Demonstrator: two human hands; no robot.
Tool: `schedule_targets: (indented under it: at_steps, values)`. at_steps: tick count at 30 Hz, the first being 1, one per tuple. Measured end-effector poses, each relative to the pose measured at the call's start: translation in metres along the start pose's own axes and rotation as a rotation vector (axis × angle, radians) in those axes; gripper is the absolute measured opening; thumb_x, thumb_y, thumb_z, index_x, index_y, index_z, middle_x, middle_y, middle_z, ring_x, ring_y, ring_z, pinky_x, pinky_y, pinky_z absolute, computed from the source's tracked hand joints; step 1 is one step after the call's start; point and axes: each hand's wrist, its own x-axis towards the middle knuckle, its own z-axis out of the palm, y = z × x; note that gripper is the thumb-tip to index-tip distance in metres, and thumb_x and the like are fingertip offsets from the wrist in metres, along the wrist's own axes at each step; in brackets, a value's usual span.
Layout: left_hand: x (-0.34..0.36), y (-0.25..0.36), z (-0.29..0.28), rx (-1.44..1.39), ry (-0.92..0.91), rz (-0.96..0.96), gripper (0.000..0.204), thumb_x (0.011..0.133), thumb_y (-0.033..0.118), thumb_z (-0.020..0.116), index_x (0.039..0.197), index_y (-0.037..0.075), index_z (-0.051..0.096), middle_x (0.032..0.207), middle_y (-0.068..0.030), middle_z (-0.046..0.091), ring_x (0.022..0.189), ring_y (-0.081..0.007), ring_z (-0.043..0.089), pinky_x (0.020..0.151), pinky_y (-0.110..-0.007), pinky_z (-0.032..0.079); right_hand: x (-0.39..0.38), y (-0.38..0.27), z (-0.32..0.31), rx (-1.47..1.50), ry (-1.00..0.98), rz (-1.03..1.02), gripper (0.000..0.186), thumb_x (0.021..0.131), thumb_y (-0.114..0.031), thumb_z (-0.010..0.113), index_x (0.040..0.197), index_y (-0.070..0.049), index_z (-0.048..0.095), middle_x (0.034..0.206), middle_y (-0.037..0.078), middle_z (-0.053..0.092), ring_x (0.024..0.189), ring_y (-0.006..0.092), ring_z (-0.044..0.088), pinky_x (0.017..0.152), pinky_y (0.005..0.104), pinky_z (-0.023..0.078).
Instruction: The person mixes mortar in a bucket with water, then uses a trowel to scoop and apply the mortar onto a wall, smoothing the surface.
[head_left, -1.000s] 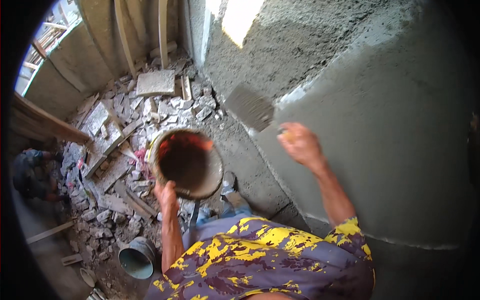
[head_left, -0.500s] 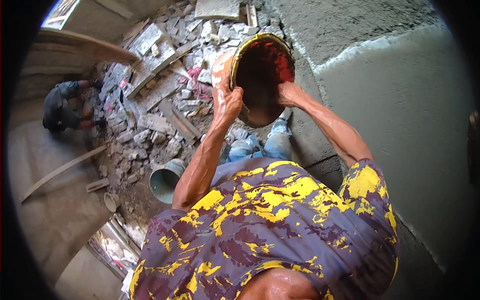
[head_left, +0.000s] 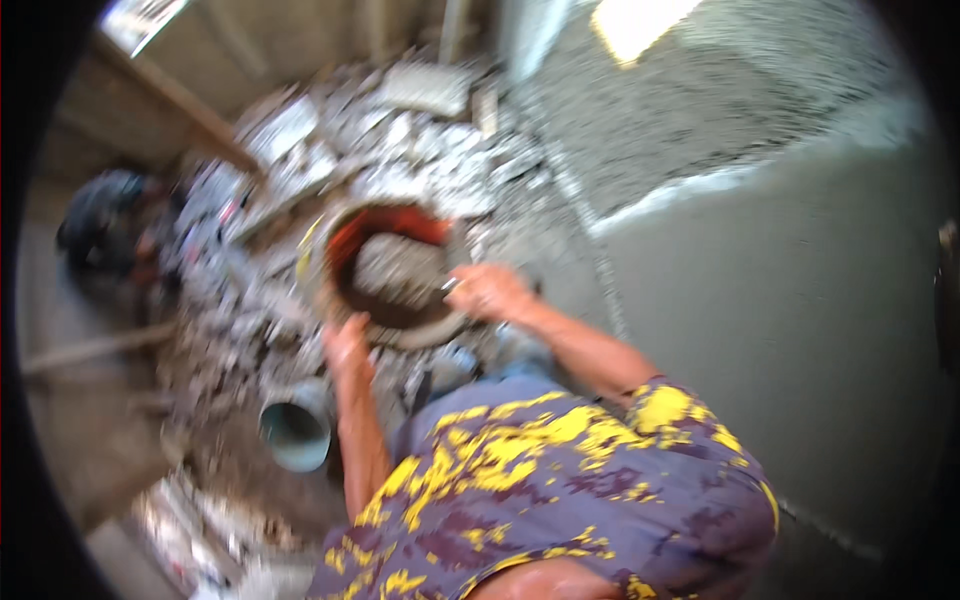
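A round bucket [head_left: 322, 265] with a mortar-crusted rim and a reddish inside is in front of my body, its mouth facing up. Grey wet mix [head_left: 400, 270] shows inside it. My left hand [head_left: 347, 350] grips the near left rim. At the right rim is my right hand [head_left: 490, 292], fingers closed, with a small greyish bit showing at the fingertips. Motion blur hides whether that is a tool or part of the rim.
Broken concrete and rubble [head_left: 410, 135] cover the ground ahead and to the left. A blue-green bucket [head_left: 297, 425] lies tipped at lower left. Another person [head_left: 110, 225] bends down at far left. A smooth wet-plastered surface [head_left: 760, 300] borders the right, its upper part rougher.
The bucket has moved left and nearer, and has turned from a steep tilt to mouth up, so grey mix now shows. My right hand has come out from inside it to the rim.
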Motion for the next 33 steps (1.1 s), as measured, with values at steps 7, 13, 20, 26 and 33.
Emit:
schedule_targets:
  at_steps: [7, 13, 20, 26, 33]
  values:
    - [-0.005, -0.014, -0.103, -0.072, 0.180, 0.173, 0.040, 0.070, 0.011, 0.059, 0.107, -0.004, 0.053, 0.096, -0.0128, 0.055, 0.084, -0.0266, 0.052, 0.077, -0.038, 0.045, 0.036, -0.088, -0.053, 0.315, -0.376, -0.291, 0.035, 0.082, -0.033, 0.058, 0.095, -0.001, 0.061, 0.076, 0.016, 0.061, 0.064, 0.0292, 0.059, 0.057, 0.0429, 0.046]
    - [0.003, 0.017, -0.095, -0.249, 0.105, 0.172, 0.046, 0.062, 0.002, 0.054, 0.108, 0.000, 0.052, 0.098, -0.0086, 0.055, 0.083, -0.0222, 0.052, 0.075, -0.034, 0.045, 0.073, -0.028, -0.211, 0.711, -0.146, 0.281, 0.016, 0.087, -0.017, 0.055, 0.094, -0.004, 0.060, 0.072, 0.003, 0.055, 0.050, 0.0089, 0.046, 0.045, 0.0242, 0.045]
    - [0.001, 0.042, -0.030, -0.140, 0.123, 0.012, 0.049, 0.060, -0.002, 0.057, 0.108, 0.002, 0.051, 0.088, -0.0083, 0.055, 0.072, -0.0247, 0.054, 0.063, -0.040, 0.049, -0.094, -0.028, -0.428, 0.283, 1.192, 0.149, 0.015, 0.089, -0.022, 0.058, 0.085, -0.008, 0.059, 0.064, 0.000, 0.054, 0.051, 0.0049, 0.047, 0.044, 0.0215, 0.039]
    - [0.032, 0.011, 0.013, -0.001, -0.095, 0.055, 0.034, 0.061, -0.002, 0.061, 0.091, 0.006, 0.048, 0.074, -0.0036, 0.047, 0.065, -0.0166, 0.046, 0.060, -0.031, 0.042, -0.104, -0.066, -0.292, -0.440, 0.736, 0.373, 0.033, 0.085, -0.029, 0.057, 0.104, -0.002, 0.060, 0.091, 0.023, 0.063, 0.083, 0.0402, 0.061, 0.070, 0.0425, 0.051]
    - [-0.024, 0.070, 0.060, 0.352, -0.413, 0.321, 0.062, 0.065, -0.001, 0.050, 0.127, 0.000, 0.047, 0.087, -0.0049, 0.055, 0.069, -0.0173, 0.051, 0.062, -0.029, 0.044, 0.010, -0.024, -0.052, -0.999, 0.051, 0.162, 0.010, 0.068, -0.015, 0.063, 0.072, -0.007, 0.069, 0.074, 0.008, 0.063, 0.075, 0.0210, 0.063, 0.056, 0.0397, 0.050]
